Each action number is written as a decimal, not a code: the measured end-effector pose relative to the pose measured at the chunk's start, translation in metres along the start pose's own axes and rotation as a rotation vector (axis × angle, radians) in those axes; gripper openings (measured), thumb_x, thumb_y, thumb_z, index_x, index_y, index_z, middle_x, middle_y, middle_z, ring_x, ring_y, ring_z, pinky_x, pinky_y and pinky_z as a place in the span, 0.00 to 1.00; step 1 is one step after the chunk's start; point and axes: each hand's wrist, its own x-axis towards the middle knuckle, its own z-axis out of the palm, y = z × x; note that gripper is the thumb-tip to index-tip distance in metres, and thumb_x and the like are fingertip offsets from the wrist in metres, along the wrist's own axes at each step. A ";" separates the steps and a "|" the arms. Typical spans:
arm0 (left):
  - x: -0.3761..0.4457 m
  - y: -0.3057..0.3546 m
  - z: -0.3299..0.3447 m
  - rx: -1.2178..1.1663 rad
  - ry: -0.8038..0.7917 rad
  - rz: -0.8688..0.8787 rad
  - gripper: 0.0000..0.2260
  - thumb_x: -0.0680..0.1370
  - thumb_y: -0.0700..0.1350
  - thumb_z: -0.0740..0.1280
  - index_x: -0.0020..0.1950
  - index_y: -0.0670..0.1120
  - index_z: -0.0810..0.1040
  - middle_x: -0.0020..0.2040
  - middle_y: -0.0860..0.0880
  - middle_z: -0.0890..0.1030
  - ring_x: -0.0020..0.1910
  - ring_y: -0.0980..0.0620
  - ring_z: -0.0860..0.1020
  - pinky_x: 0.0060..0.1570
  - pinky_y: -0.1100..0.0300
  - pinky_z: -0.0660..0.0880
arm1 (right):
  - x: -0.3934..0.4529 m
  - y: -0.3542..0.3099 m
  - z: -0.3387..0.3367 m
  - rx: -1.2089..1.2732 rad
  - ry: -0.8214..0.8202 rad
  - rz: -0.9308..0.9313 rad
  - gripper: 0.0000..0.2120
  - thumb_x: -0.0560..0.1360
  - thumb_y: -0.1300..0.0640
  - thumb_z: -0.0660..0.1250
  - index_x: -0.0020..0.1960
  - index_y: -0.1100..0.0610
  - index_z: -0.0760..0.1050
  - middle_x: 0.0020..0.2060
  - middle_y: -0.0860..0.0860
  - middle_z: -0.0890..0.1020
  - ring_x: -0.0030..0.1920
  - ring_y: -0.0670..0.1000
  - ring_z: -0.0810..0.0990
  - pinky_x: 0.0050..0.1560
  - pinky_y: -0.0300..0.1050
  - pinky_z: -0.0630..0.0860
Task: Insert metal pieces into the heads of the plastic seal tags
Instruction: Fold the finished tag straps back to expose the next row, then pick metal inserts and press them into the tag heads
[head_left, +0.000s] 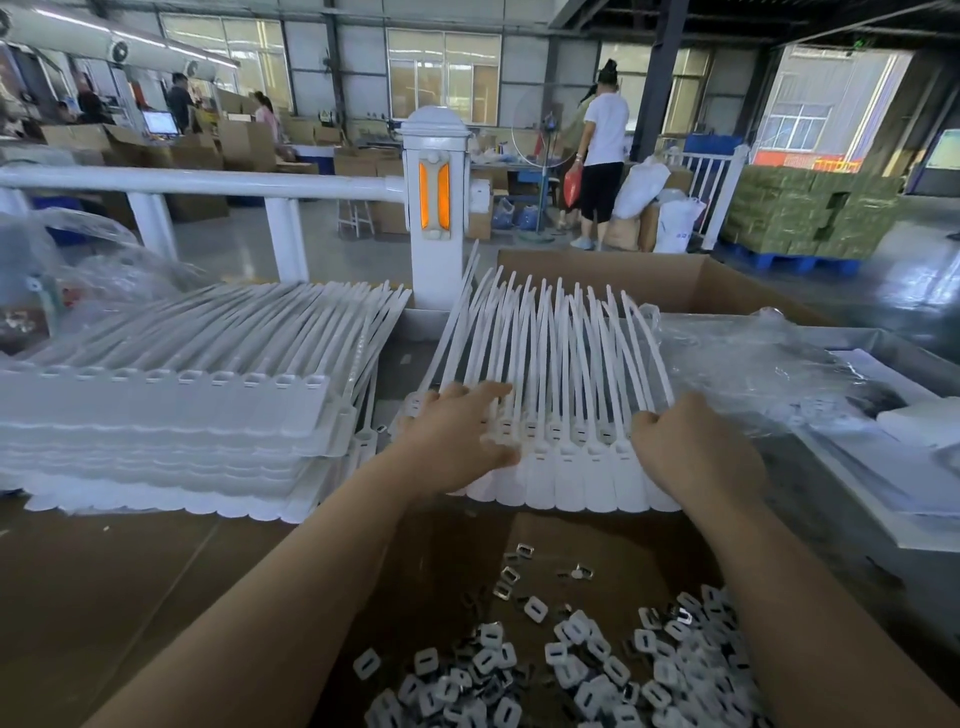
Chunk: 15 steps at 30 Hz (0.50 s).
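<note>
The left hand (457, 436) lay flat with fingers spread on the row of white seal tags (561, 457) at mid-table, while the right hand (685, 447) curled its fingers around the row's right end. Metal pieces (597, 670) sat heaped in the cardboard box (530, 525) below; a tag stack (166, 426) stood left

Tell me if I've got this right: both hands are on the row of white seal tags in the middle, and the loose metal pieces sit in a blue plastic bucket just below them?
Not quite. The head view shows the metal pieces lying in an open cardboard box, not a blue bucket. The rest holds: the left hand and right hand are both on the middle row of seal tags.
</note>
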 end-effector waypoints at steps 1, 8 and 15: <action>-0.001 0.002 -0.003 -0.019 0.057 -0.004 0.32 0.75 0.55 0.71 0.75 0.62 0.60 0.74 0.48 0.65 0.74 0.43 0.61 0.71 0.41 0.61 | -0.001 -0.001 0.000 0.015 0.016 -0.008 0.12 0.81 0.47 0.60 0.51 0.57 0.70 0.35 0.52 0.77 0.33 0.51 0.78 0.31 0.42 0.71; -0.008 0.020 -0.036 -0.182 0.291 0.060 0.32 0.72 0.25 0.64 0.66 0.57 0.75 0.65 0.48 0.69 0.53 0.51 0.72 0.35 0.70 0.71 | -0.004 -0.003 -0.001 0.107 0.098 0.010 0.10 0.82 0.51 0.60 0.56 0.58 0.69 0.33 0.51 0.74 0.31 0.50 0.75 0.30 0.39 0.67; -0.011 0.020 -0.054 -0.153 -0.034 0.132 0.31 0.72 0.25 0.62 0.55 0.63 0.75 0.50 0.57 0.69 0.44 0.55 0.74 0.27 0.70 0.73 | -0.004 -0.002 -0.004 0.030 0.020 -0.028 0.10 0.82 0.52 0.58 0.54 0.59 0.69 0.35 0.52 0.75 0.32 0.50 0.74 0.31 0.42 0.67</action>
